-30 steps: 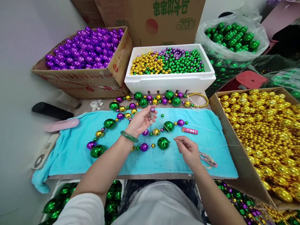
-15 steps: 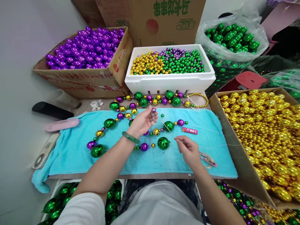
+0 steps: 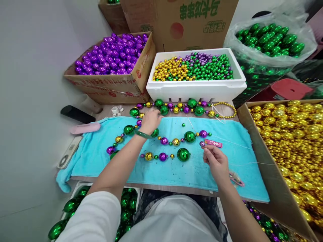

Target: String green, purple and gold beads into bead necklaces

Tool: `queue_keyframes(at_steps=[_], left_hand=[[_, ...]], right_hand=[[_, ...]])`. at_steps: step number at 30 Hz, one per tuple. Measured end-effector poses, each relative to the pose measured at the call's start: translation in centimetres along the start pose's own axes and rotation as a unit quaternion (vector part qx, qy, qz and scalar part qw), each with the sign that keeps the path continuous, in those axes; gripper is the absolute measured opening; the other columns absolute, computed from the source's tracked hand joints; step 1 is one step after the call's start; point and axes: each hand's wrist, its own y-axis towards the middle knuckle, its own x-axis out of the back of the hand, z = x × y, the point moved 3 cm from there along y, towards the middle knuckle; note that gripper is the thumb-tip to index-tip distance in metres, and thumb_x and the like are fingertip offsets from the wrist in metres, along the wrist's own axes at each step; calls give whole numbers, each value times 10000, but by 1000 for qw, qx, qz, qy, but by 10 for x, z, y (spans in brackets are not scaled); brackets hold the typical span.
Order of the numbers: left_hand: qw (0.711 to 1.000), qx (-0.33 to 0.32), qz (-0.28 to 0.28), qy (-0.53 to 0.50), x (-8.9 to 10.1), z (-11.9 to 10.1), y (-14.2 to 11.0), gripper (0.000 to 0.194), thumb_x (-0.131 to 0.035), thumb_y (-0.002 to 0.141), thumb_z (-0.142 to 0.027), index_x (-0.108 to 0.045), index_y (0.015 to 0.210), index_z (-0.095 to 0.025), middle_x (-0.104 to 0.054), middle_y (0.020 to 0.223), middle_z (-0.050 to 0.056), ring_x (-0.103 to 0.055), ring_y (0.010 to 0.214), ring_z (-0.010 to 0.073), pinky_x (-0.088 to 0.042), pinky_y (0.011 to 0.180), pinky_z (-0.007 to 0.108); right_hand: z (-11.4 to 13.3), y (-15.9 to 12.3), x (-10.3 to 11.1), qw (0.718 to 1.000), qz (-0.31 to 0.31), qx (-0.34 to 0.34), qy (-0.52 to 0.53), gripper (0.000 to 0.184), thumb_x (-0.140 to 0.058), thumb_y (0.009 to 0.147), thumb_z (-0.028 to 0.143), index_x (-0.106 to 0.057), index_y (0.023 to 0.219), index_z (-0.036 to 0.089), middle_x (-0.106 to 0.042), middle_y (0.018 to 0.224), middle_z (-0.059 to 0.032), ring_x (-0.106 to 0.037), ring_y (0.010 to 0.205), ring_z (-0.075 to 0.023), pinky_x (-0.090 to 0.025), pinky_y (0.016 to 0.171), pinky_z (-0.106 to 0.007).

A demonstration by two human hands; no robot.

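Observation:
My right hand (image 3: 215, 160) pinches the lower end of a thin needle (image 3: 191, 123), and a small purple bead (image 3: 202, 144) sits on it right at the fingertips. Over the back left of the blue towel (image 3: 161, 174) is my left hand (image 3: 150, 120), a green bangle (image 3: 143, 134) at its wrist. Its fingers look loosely spread beside a green ball (image 3: 164, 110) of the finished-looking garland; no object shows in them. A curved row of green, gold and purple beads lies on the towel, including a large green ball (image 3: 183, 154). A single small green bead (image 3: 183, 124) lies apart.
Behind stand a carton of purple beads (image 3: 141, 79) and a white foam box (image 3: 196, 90) of small mixed beads. A carton of gold beads (image 3: 262, 158) borders the right side. Pink thread snips (image 3: 237, 179) and a red-pink packet (image 3: 213, 143) lie near my right hand.
The purple bead has passed from my left fingers down the needle to my right fingertips. My left hand has moved away, back and left towards the garland. The view has shifted somewhat.

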Motion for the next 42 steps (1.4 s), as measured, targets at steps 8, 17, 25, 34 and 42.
queue_keyframes(at_steps=[8,17,25,34,42], left_hand=[[994,42,51,-84,-15,41,24,239,-673,622,-79,-690,844,-165,-665,1037,123,-553,1145,345,-364,1072,487],[685,206,121,-688,-22,-23,-21,65,-613,728,-182,-570,767,-152,-644,760,29,-680,822,179,-533,886,352],[569,252,114,-774,-20,-58,-42,139,-573,767,-135,-602,903,-136,-653,749,26,-707,891,228,-534,911,420],[577,225,97,-779,-18,-63,-45,175,-621,732,-126,-564,895,-159,-648,727,12,-716,876,242,-518,918,428],[622,145,34,-769,-19,-73,-57,483,-683,675,-77,-488,1085,-241,-622,793,-41,-685,991,224,-473,975,432]], right_hand=[[0,-3,-1,1000,3,2,-4,242,-647,786,402,-645,829,164,-488,505,39,-456,446,-99,-360,423,-219],[3,-7,-13,997,49,-1,-57,272,-595,810,425,-651,811,159,-454,514,37,-417,456,-97,-337,437,-224],[-7,-13,-16,990,85,-4,-109,313,-553,843,443,-670,837,152,-455,539,31,-401,469,-96,-312,455,-232],[-6,-14,-14,992,80,-9,-98,315,-554,840,449,-664,837,154,-467,557,27,-409,479,-98,-327,459,-232],[-7,-15,-14,993,73,1,-95,307,-552,848,445,-661,830,158,-463,543,31,-413,473,-98,-326,456,-230]])
